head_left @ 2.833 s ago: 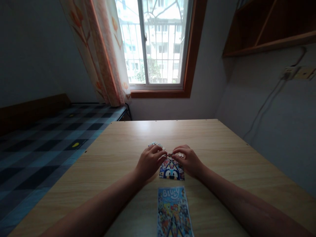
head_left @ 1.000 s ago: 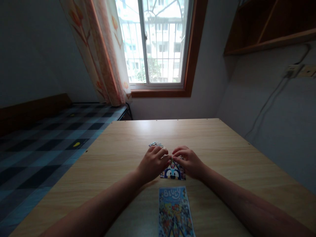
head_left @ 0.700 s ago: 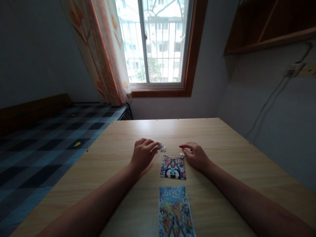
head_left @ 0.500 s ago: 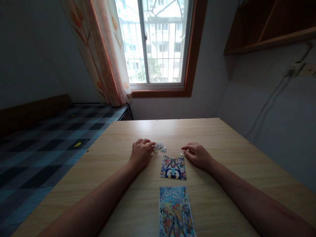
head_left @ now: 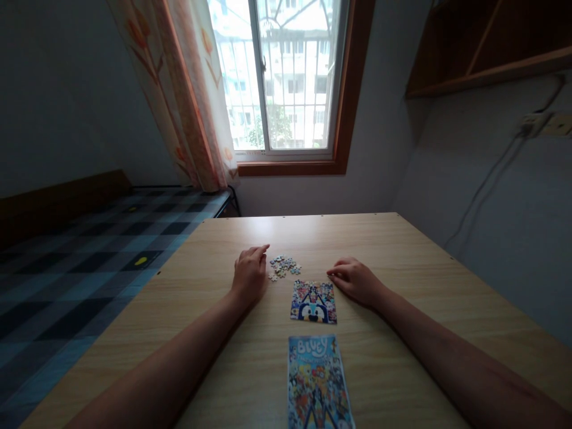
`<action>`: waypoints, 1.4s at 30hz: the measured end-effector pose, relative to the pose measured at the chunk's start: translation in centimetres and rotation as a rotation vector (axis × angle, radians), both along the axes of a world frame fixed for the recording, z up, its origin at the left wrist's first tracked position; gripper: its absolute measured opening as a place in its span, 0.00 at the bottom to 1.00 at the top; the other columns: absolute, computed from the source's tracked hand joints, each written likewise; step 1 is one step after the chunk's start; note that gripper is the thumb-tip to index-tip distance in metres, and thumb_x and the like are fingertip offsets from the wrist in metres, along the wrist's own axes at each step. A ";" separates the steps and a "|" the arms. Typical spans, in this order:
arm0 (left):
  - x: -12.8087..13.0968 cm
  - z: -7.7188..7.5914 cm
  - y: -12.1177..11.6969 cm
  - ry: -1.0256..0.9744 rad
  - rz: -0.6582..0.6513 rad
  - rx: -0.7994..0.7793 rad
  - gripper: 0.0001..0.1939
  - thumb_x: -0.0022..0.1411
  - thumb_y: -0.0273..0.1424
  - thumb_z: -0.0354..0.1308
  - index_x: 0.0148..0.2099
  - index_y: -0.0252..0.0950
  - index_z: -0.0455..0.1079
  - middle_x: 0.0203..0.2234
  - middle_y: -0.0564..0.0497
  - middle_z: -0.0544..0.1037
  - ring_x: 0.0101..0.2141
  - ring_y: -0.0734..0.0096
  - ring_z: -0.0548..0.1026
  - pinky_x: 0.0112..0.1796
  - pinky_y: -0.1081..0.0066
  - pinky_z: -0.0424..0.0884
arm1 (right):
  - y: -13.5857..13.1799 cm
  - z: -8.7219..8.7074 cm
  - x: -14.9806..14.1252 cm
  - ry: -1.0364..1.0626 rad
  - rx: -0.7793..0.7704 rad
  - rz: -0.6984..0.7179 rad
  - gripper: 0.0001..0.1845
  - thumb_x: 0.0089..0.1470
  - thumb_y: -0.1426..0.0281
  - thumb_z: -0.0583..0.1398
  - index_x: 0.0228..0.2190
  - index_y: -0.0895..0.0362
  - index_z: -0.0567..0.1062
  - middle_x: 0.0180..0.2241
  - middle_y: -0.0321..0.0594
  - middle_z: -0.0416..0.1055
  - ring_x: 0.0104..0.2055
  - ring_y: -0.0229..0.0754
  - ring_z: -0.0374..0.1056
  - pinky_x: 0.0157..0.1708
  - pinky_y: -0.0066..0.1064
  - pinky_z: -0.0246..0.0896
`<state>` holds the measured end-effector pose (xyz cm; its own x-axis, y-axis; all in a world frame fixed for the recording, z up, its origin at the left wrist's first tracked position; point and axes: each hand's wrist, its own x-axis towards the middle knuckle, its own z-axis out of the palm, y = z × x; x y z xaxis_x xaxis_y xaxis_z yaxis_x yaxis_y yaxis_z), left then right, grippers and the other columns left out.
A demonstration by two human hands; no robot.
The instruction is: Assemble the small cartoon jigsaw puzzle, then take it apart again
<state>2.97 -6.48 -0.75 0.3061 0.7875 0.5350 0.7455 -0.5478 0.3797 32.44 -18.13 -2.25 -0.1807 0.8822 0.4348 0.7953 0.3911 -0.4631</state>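
Note:
My left hand rests just left of a small heap of loose jigsaw puzzle pieces. Its fingers are stretched out, the index pointing away from me, and it holds nothing. My right hand is by the upper right corner of the partly built puzzle, thumb and fingers pinched together. The puzzle piece that lay at these fingertips is hidden in the pinch. The built part shows a blue dog's face below a crowd of colourful figures. Nearer to me lies a picture sheet headed "Bluey".
All of this lies on a light wooden table. A bed with a checked cover stands along the left. Ahead are a window and a curtain; a wooden shelf and a cable are on the right wall.
My left hand has drawn left, off the heap, its index finger now stretched out. My right fingers have closed on the puzzle piece, which no longer shows on the table.

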 end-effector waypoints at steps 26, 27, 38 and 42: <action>0.7 0.4 -1.7 0.091 -0.242 0.123 0.11 0.63 0.30 0.59 0.48 0.40 0.75 0.52 0.45 0.76 0.53 0.54 0.71 0.55 0.52 0.66 | 0.1 -0.1 -1.3 0.444 -0.029 -0.175 0.12 0.55 0.65 0.61 0.38 0.55 0.83 0.33 0.42 0.81 0.30 0.42 0.73 0.33 0.34 0.67; 0.9 0.5 -2.1 0.094 -0.279 0.150 0.11 0.63 0.31 0.60 0.48 0.40 0.75 0.52 0.45 0.76 0.53 0.55 0.71 0.55 0.52 0.66 | 0.0 0.0 -1.6 0.503 -0.035 -0.168 0.13 0.55 0.65 0.62 0.39 0.56 0.82 0.34 0.43 0.81 0.31 0.43 0.73 0.34 0.35 0.67; 2.7 1.3 -6.4 0.178 -0.557 0.341 0.12 0.66 0.38 0.62 0.50 0.44 0.77 0.51 0.47 0.77 0.52 0.57 0.71 0.53 0.54 0.67 | -2.0 0.5 -6.4 0.768 -0.208 0.046 0.17 0.56 0.64 0.65 0.46 0.55 0.80 0.33 0.41 0.80 0.35 0.45 0.77 0.36 0.36 0.72; 2.8 1.1 -6.4 0.168 -0.624 0.346 0.06 0.66 0.35 0.61 0.44 0.44 0.78 0.48 0.50 0.78 0.49 0.60 0.72 0.51 0.57 0.69 | -2.1 0.7 -6.5 0.732 -0.244 0.098 0.17 0.57 0.63 0.65 0.47 0.55 0.79 0.33 0.41 0.80 0.35 0.45 0.77 0.37 0.36 0.72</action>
<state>5.73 -12.85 0.39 0.7421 0.2343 0.6280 0.2885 -0.9574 0.0164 25.91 -20.21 -1.51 -0.0041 0.9631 0.2693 0.2208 0.2635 -0.9390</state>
